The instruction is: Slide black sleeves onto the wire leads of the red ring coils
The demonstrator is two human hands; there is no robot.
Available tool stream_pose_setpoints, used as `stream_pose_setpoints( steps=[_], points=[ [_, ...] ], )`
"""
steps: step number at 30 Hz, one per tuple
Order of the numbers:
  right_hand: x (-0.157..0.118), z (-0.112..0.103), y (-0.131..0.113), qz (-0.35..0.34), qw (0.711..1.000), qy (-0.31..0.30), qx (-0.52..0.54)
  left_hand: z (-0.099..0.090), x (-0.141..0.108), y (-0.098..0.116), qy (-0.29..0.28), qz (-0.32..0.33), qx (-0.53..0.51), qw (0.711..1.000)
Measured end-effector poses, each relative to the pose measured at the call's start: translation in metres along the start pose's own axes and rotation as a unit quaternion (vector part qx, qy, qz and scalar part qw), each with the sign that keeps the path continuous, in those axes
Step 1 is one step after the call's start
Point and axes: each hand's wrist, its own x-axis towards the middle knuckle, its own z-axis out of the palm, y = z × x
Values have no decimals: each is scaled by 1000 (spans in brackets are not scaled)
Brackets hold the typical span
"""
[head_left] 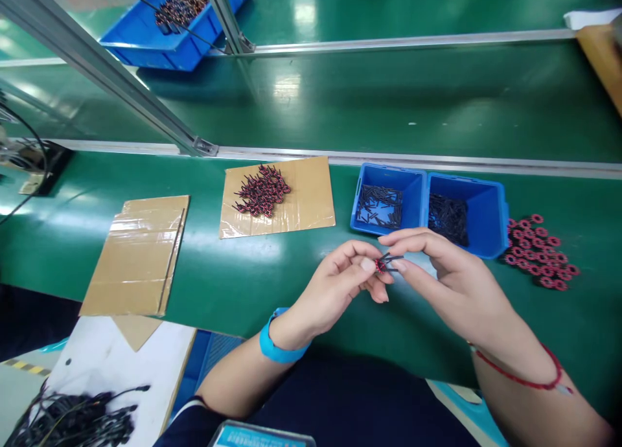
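In front of my body, my left hand (335,282) pinches a small red ring coil (378,265) between thumb and fingers. Thin black tubes (391,260) stick out of the coil toward the right. My right hand (444,272) has its thumb and fingers round the ends of these tubes, with the thumb tip on one of them. Just beyond the hands stand two joined blue bins, the left bin (414,204) and the right bin (488,223), both with loose black tubes inside. Bare red ring coils (544,256) lie in a group right of the bins.
Coils with black tubes (262,191) are heaped on a cardboard sheet (311,204). More cardboard (133,259) lies to the left. A metal frame post (121,78) and rail (340,159) run behind. A blue crate (160,55) sits farther back. Black cables (92,414) lie at lower left.
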Motion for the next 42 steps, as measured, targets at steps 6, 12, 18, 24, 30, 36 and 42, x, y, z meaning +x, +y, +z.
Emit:
stream_pose_setpoints(
  steps=[6, 12, 18, 24, 30, 36, 42],
  points=[
    [5, -6, -7, -30, 996, -46, -70, -1, -1, 0, 10, -4, 16, 1000],
    [7, -11, -12, -31, 994, -83, -59, -1, -1, 1, 6, 6, 35, 999],
    [13, -34, 24, 89, 995, 48, -25, -17, -2, 7, 14, 27, 56, 998],
    [20, -66, 77, 161, 946, 89, -267, -74, 4, 17, 167, 136, 363, 906],
    [13, -74, 90, 153, 933, 22, -326, -135, 3, 44, 323, 181, 621, 691],
    [17, -75, 91, 153, 924, -2, -351, -149, 12, 59, 363, 147, 726, 566],
    [13, -75, 104, 134, 917, -2, -375, -151, 25, 66, 422, 122, 755, 487]
  ],
)
